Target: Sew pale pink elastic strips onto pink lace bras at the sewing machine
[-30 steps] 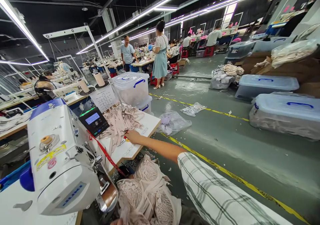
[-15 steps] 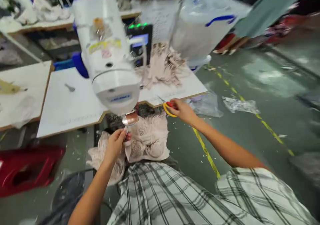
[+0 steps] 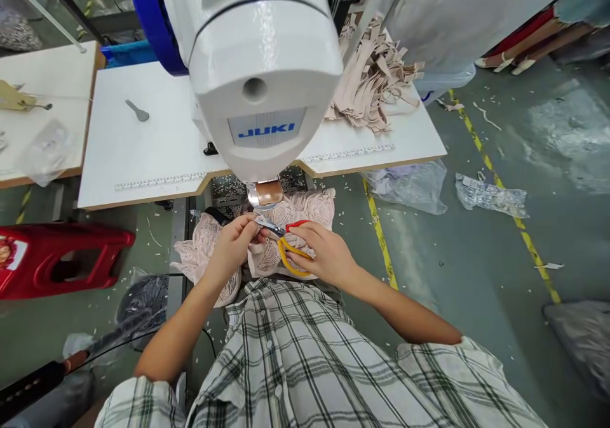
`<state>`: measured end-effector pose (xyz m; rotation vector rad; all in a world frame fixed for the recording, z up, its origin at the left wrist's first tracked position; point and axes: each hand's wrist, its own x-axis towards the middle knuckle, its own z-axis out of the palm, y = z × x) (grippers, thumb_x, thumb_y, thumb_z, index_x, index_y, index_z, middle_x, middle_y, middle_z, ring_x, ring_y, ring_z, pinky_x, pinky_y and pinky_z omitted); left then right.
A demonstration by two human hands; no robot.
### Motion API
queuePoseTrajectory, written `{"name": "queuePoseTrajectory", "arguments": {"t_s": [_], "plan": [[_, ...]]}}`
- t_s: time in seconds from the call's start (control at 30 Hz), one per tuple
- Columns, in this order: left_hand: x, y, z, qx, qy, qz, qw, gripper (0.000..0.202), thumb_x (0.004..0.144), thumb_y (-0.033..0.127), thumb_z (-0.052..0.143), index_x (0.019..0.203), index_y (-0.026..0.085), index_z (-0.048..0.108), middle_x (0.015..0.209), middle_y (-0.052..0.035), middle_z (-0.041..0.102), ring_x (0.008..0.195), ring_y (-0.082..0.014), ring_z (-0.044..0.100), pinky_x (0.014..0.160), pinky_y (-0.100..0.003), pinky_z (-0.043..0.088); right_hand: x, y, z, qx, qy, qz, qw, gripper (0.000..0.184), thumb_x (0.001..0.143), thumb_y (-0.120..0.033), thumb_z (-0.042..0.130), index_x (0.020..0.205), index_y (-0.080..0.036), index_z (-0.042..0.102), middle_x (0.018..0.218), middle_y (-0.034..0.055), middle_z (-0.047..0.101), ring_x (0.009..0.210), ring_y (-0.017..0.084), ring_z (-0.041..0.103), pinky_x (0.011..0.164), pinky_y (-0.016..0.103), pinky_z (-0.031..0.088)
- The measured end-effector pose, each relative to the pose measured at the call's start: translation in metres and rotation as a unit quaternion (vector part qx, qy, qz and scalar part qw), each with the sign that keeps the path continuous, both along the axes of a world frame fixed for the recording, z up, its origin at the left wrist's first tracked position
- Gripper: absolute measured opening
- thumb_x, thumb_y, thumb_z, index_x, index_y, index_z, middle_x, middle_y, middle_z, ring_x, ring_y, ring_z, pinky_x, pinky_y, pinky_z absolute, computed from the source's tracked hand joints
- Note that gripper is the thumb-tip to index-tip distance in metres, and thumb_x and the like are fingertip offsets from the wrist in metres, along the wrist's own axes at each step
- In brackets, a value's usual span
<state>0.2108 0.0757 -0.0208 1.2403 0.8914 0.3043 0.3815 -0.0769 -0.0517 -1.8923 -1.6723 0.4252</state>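
My right hand point(image 3: 331, 256) grips a pair of scissors point(image 3: 269, 225) by its red and yellow handles. The blades point left, reaching the fingertips of my left hand point(image 3: 231, 247). That hand is closed in a pinch on the edge of a pale pink lace bra point(image 3: 317, 207), partly hidden by my hands and the scissors. Both hands are just in front of the needle area of a white sewing machine point(image 3: 267, 91), below its copper-coloured guard point(image 3: 268, 193). More pale lace point(image 3: 203, 240) hangs to the left of my left forearm.
A white table point(image 3: 157, 142) with printed rulers surrounds the machine. Beige fabric strips point(image 3: 366, 79) are heaped on its right side, and a small grey tool point(image 3: 137, 110) lies on its left. A red stool point(image 3: 61, 256) stands left. Another person's feet point(image 3: 509, 63) show upper right.
My right hand has brought the scissors from the table's edge leftward and down to my left hand. The view has tilted down and closer to the machine. My left hand keeps its pinch.
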Motion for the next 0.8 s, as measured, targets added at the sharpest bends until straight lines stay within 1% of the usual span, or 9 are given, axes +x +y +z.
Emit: {"name": "queuePoseTrajectory", "arguments": {"t_s": [0.1, 0.17, 0.23, 0.3, 0.4, 0.47, 0.53, 0.63, 0.8], "plan": [[0.000, 0.001, 0.000, 0.048, 0.030, -0.012, 0.998, 0.016, 0.086, 0.033, 0.057, 0.081, 0.019, 0.063, 0.074, -0.0002, 0.065, 0.067, -0.0131, 0.057, 0.063, -0.024, 0.043, 0.001, 0.007, -0.002, -0.002, 0.023, 0.020, 1.000, 0.040, 0.093, -0.038, 0.058, 0.129, -0.020, 0.057, 0.124, 0.0109, 0.065, 0.111, 0.022, 0.065, 0.087, 0.036, 0.057], [-0.001, 0.003, -0.001, 0.060, 0.029, -0.014, 0.998, 0.017, 0.088, 0.030, 0.053, 0.076, 0.019, 0.059, 0.068, 0.0020, 0.057, 0.062, -0.0113, 0.050, 0.059, -0.023, 0.038, 0.002, 0.006, -0.003, -0.018, 0.060, 0.032, 0.998, 0.039, 0.093, -0.037, 0.059, 0.129, -0.021, 0.057, 0.123, 0.0095, 0.067, 0.108, 0.021, 0.066, 0.087, 0.035, 0.057], [-0.003, 0.006, -0.002, 0.059, 0.016, -0.017, 0.998, 0.022, 0.092, 0.034, 0.051, 0.076, 0.019, 0.056, 0.064, 0.0040, 0.047, 0.058, -0.0102, 0.042, 0.056, -0.022, 0.033, 0.004, 0.001, -0.005, -0.024, 0.098, 0.025, 0.995, 0.038, 0.093, -0.034, 0.060, 0.129, -0.023, 0.057, 0.117, 0.0074, 0.069, 0.101, 0.019, 0.068, 0.084, 0.033, 0.057], [-0.005, 0.009, 0.000, 0.062, 0.013, -0.023, 0.998, 0.027, 0.095, 0.040, 0.051, 0.077, 0.020, 0.054, 0.065, 0.0047, 0.044, 0.057, -0.0095, 0.039, 0.055, -0.022, 0.031, 0.004, -0.005, -0.007, -0.004, 0.126, 0.005, 0.992, 0.038, 0.089, -0.030, 0.062, 0.127, -0.025, 0.058, 0.112, 0.0064, 0.071, 0.096, 0.019, 0.068, 0.081, 0.033, 0.057], [-0.006, 0.012, 0.004, 0.069, 0.020, -0.021, 0.997, 0.032, 0.096, 0.044, 0.052, 0.076, 0.019, 0.052, 0.067, 0.0045, 0.047, 0.056, -0.0084, 0.038, 0.054, -0.021, 0.031, 0.001, -0.011, -0.011, 0.034, 0.144, -0.004, 0.989, 0.046, 0.080, -0.029, 0.068, 0.125, -0.025, 0.057, 0.116, 0.0084, 0.069, 0.101, 0.022, 0.067, 0.079, 0.035, 0.057], [-0.006, 0.012, 0.006, 0.068, 0.016, -0.008, 0.998, 0.031, 0.095, 0.043, 0.055, 0.076, 0.019, 0.053, 0.067, 0.0044, 0.048, 0.057, -0.0082, 0.040, 0.054, -0.020, 0.032, -0.003, -0.010, -0.013, 0.039, 0.148, -0.003, 0.988, 0.052, 0.075, -0.030, 0.071, 0.124, -0.025, 0.055, 0.118, 0.0096, 0.067, 0.104, 0.025, 0.066, 0.080, 0.037, 0.056], [-0.005, 0.013, 0.009, 0.064, 0.011, -0.004, 0.998, 0.030, 0.095, 0.042, 0.057, 0.075, 0.019, 0.054, 0.066, 0.0043, 0.049, 0.057, -0.0082, 0.042, 0.053, -0.020, 0.033, -0.006, -0.007, -0.014, 0.035, 0.154, -0.005, 0.987, 0.053, 0.074, -0.030, 0.071, 0.124, -0.025, 0.054, 0.116, 0.0095, 0.067, 0.098, 0.024, 0.065, 0.077, 0.037, 0.056], [-0.004, 0.014, 0.012, 0.062, 0.010, -0.006, 0.998, 0.031, 0.095, 0.042, 0.057, 0.074, 0.019, 0.054, 0.065, 0.0040, 0.051, 0.056, -0.0077, 0.043, 0.052, -0.019, 0.034, -0.010, -0.002, -0.017, 0.026, 0.174, -0.011, 0.984, 0.055, 0.072, -0.027, 0.071, 0.124, -0.025, 0.054, 0.115, 0.0084, 0.066, 0.087, 0.020, 0.064, 0.072, 0.035, 0.055], [-0.006, 0.017, 0.015, 0.064, 0.032, 0.002, 0.997, 0.031, 0.095, 0.044, 0.057, 0.076, 0.018, 0.056, 0.067, 0.0034, 0.054, 0.057, -0.0072, 0.045, 0.053, -0.018, 0.036, -0.014, 0.002, -0.019, 0.049, 0.206, -0.026, 0.977, 0.054, 0.071, -0.026, 0.071, 0.122, -0.026, 0.055, 0.115, 0.0081, 0.065, 0.094, 0.022, 0.064, 0.076, 0.036, 0.055]]}}
